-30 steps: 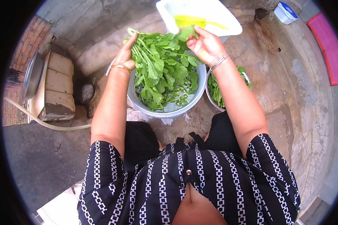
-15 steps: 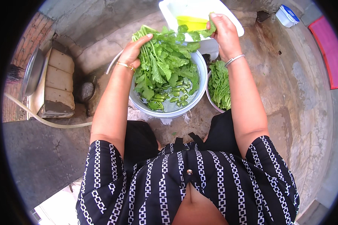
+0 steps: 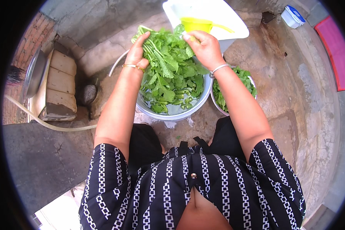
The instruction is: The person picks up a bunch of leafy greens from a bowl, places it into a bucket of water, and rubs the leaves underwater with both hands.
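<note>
We've got both hands, left hand (image 3: 137, 53) and right hand (image 3: 204, 46), fingers closed round the wet leafy greens (image 3: 168, 73) over the water bowl (image 3: 203, 100), so loose outer stalks could easily slip and drop onto the gritty floor (image 3: 287, 92).

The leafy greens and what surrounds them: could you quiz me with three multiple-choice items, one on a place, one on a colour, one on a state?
1. Where is the bunch of greens?
A over the water basin
B on the bricks
C on the pink mat
2. What colour is the scoop in the white tub?
A red
B yellow
C black
3. How are the greens held?
A by both hands
B by one hand
C by neither

A: leaves hang above the basin.
B: it shows yellow.
A: left hand and right hand both grip them.
</note>
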`<state>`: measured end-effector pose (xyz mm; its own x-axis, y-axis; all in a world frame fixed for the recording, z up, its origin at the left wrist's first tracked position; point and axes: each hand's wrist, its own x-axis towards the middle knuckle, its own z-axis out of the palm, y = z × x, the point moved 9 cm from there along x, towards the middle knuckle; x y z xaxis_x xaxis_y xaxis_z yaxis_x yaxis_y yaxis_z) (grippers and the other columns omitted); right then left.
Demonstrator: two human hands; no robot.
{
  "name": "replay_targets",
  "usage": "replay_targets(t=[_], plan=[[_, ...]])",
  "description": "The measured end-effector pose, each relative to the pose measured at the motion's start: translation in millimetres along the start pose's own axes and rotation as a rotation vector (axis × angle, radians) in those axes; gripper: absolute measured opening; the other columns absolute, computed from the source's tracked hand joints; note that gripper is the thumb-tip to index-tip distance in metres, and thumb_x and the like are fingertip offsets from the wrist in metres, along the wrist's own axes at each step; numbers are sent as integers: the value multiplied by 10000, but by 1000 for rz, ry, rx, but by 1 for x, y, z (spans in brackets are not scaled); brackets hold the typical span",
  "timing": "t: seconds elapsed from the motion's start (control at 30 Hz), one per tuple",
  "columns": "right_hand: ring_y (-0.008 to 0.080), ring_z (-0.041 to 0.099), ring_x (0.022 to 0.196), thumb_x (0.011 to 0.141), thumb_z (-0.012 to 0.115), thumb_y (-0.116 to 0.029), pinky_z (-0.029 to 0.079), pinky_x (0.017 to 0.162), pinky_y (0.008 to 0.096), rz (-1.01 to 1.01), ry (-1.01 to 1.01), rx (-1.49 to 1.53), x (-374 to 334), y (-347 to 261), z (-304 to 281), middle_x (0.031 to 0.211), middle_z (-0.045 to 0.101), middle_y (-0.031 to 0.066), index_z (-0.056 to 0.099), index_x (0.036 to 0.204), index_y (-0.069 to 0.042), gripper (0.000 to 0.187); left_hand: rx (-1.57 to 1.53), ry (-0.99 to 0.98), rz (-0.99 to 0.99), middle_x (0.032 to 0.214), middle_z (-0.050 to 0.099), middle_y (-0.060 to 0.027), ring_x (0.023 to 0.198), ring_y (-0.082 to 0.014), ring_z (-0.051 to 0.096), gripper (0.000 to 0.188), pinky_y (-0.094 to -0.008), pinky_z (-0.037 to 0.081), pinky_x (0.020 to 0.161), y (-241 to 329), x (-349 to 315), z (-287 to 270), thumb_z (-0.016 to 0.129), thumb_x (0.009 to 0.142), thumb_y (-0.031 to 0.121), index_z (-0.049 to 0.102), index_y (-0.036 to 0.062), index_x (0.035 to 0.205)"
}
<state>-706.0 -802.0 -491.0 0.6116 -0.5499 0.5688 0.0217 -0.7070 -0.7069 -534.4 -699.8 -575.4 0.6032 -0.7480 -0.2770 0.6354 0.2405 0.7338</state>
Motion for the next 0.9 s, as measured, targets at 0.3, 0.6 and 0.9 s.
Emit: replay_targets(t=[0.3, 0.6, 0.9], plan=[[64, 499, 702, 885, 558, -289, 419, 617, 220, 420, 13, 661, 0, 42, -50, 836, 580, -14, 612, 978, -41, 271, 208, -103, 199, 897, 648, -72, 780, -207, 630, 228, -341, 525, 724, 32, -12, 39, 681, 782, 193, 611, 46, 941], [52, 518, 716, 871, 563, -287, 441, 630, 225, 699, 106, -31, -148, 61, -299, 827, 612, -29, 651, 953, -88, 233, 653, -242, 143, 966, 626, -122, 828, -198, 625, 357, -315, 516, 726, -24, -22, 114, 676, 777, 135, 567, -25, 1077], [158, 610, 758, 806, 614, -293, 475, 725, 297, 1002, 400, -362, -385, 49, -438, 859, 660, 64, 663, 934, -76, 257, 914, -857, 212, 908, 641, -62, 780, -121, 595, 349, -252, 473, 691, -177, -135, 357, 712, 751, 185, 613, -20, 1015]])
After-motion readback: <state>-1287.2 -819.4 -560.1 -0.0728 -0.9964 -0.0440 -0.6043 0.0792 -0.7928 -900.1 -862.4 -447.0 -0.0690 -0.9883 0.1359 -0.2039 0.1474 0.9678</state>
